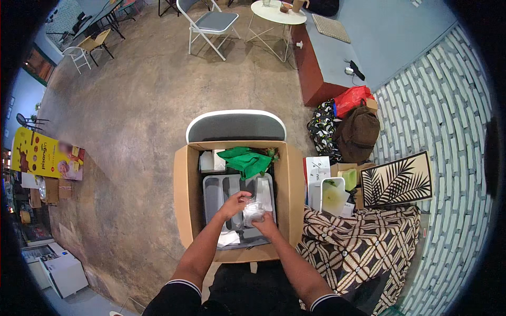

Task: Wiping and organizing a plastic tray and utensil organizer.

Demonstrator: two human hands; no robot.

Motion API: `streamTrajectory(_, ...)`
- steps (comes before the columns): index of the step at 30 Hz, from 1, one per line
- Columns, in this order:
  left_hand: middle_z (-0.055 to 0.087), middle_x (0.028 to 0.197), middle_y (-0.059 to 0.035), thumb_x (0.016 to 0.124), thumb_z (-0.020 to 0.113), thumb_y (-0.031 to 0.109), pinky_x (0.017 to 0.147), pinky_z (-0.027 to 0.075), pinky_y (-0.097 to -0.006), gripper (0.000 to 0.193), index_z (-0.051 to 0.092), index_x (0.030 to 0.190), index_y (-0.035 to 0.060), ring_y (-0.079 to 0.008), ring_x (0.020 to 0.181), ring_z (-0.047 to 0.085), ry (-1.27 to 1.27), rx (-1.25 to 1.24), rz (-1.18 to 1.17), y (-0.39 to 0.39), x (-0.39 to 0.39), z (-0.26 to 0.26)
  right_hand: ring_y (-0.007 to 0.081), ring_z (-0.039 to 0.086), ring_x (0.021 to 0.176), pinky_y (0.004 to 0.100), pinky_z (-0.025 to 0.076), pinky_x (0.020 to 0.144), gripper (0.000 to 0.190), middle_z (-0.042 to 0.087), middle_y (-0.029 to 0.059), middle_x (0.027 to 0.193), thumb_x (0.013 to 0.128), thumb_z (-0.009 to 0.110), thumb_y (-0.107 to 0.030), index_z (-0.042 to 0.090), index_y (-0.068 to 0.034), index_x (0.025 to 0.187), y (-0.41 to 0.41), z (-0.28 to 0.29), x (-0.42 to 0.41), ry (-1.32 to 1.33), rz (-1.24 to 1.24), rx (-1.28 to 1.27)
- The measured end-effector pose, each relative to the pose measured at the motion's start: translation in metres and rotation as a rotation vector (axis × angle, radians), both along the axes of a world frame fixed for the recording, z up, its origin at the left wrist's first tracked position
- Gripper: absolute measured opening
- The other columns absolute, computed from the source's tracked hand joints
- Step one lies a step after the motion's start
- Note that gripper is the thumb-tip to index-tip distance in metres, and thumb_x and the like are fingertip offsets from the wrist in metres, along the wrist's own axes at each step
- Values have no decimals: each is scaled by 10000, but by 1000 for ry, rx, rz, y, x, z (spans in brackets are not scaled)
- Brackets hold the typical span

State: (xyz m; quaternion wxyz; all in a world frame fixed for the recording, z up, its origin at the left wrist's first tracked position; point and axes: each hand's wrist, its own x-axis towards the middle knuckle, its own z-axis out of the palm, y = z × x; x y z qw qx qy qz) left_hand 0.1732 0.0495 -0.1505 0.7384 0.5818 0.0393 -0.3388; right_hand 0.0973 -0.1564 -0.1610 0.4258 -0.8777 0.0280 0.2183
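Note:
My right hand (265, 226) grips a clear plastic package (253, 211) at its lower right. At the package's upper left edge are the curled fingers of my left hand (235, 204), and they seem to pinch the plastic. What the package contains is too blurred to tell. Both hands are inside an open cardboard box (293, 197), above a grey cutlery tray (208, 201) with compartments. A long whitish item (263, 189) lies in the tray's right part, and white paper or tissue (228, 238) at its lower left. Green cloth (247, 162) lies across the box's far end.
Behind the box stands a grey folding chair (237, 126). To the right are a brown backpack (357, 128), a white container (333, 195), a palm-leaf panel (397, 178) and patterned cloth (363, 245). A yellow banner (45, 154) is at far left; a round table (276, 14) stands further off.

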Motion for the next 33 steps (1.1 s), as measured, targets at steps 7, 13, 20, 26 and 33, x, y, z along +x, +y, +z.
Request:
streamTrajectory(7,614,1167,-58,1020,524,370,879,476,-303,457,486,1353,59,-160,1050,579,206,-185,332,0,-37,12,215,619,1031,353,481,907,428,663,128,1111,802,729,-189,630,17,1163,6,44,4,233,-190,441)
streamTrajectory(13,619,1144,3,971,623,318,806,440,-262,439,520,1320,72,-75,979,550,225,-103,-15,3,-75,41,169,603,992,337,477,882,421,653,61,1085,840,652,-164,595,5,1221,2,60,-2,319,-94,563)
streamTrajectory(20,588,1264,-97,964,627,279,993,428,-344,529,453,1376,-3,-192,1154,551,-9,-42,30,-11,-84,71,190,569,1132,346,445,980,554,600,78,1236,892,723,-202,483,-20,1356,13,106,-24,350,-320,816)
streamTrajectory(26,589,1260,-76,954,560,138,1027,405,-347,449,464,1367,-12,-182,1161,538,406,-259,199,-53,-82,138,202,598,1114,357,481,940,495,621,112,1229,896,703,-125,493,9,1324,-28,139,-55,199,-627,975)
streamTrajectory(33,627,1206,-59,899,571,20,994,424,-314,410,531,1308,14,-157,1110,564,-117,-160,-187,-138,-108,145,218,637,1078,389,519,931,448,639,108,1201,912,670,-92,502,-7,1318,-107,191,-119,206,-870,1034)
